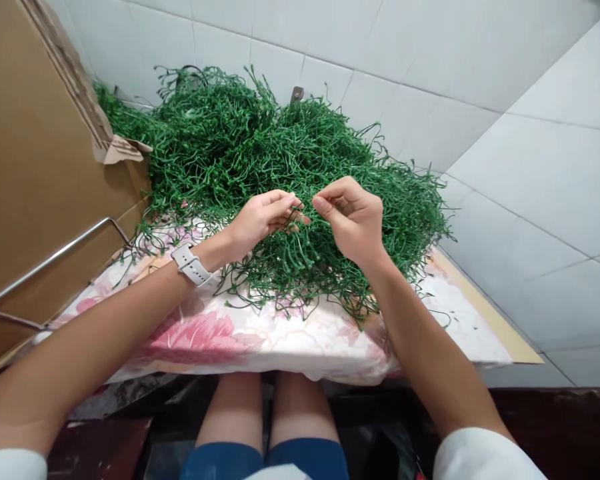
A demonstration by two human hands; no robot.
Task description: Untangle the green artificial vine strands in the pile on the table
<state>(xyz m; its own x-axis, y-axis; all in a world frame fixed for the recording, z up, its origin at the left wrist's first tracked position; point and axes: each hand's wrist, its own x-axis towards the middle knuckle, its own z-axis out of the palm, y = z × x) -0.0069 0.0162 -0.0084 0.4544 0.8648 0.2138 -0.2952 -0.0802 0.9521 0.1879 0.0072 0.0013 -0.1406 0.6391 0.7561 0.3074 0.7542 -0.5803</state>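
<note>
A large tangled heap of thin, curly green stems (220, 140) with small knobbed ends lies in front of me. My left hand (263, 220), with a pale watch (191, 265) on its wrist, curls around a small bunch of green stems (293, 250) that hangs below its fingers. Close by on the right, my right hand (353, 220) pinches thumb against forefinger, its tips level with the left fingertips. Whatever sits in that pinch is too small to make out. Both hands hover above the front of the heap.
Under the heap is a table with a floral cloth (195, 337), loose stems scattered toward its front edge. A cardboard sheet (40, 173) and a bent metal bar (55, 257) stand at the left. White wall tiles (430, 60) close off the back and right. My legs (233, 410) are below the table edge.
</note>
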